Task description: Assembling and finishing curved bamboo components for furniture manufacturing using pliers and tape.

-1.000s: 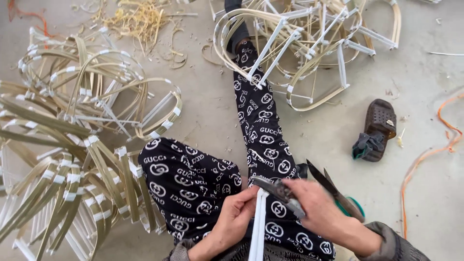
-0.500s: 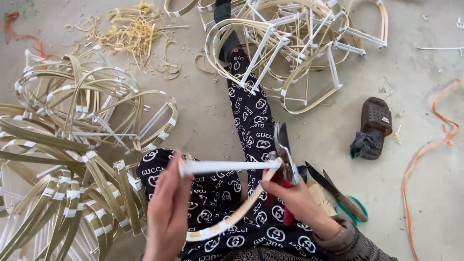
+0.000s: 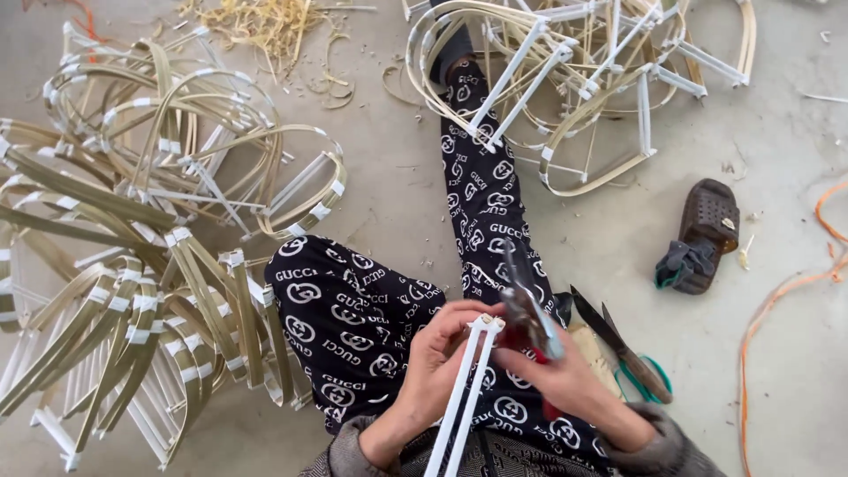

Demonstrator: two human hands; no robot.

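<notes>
Bare concrete floor (image 3: 609, 256) carried the work: nearest, over the lap, the left hand (image 3: 433, 371) gripped paired white strips (image 3: 468, 380) by their tips while the right hand (image 3: 565, 380) clasped pliers (image 3: 530, 314), best squeezed squarely at the joint; bamboo frames (image 3: 583, 79) lay beyond.

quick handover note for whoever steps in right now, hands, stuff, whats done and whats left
Left hand: grips the paired white strips near their top ends, over the lap.
Right hand: holds red-handled pliers, jaws at the strip ends.
Scissors lie on the floor by the right knee.
Done: taped bamboo frames piled at left.
Left: more loose frames lie ahead by the foot; whether these are finished is unclear.
</notes>
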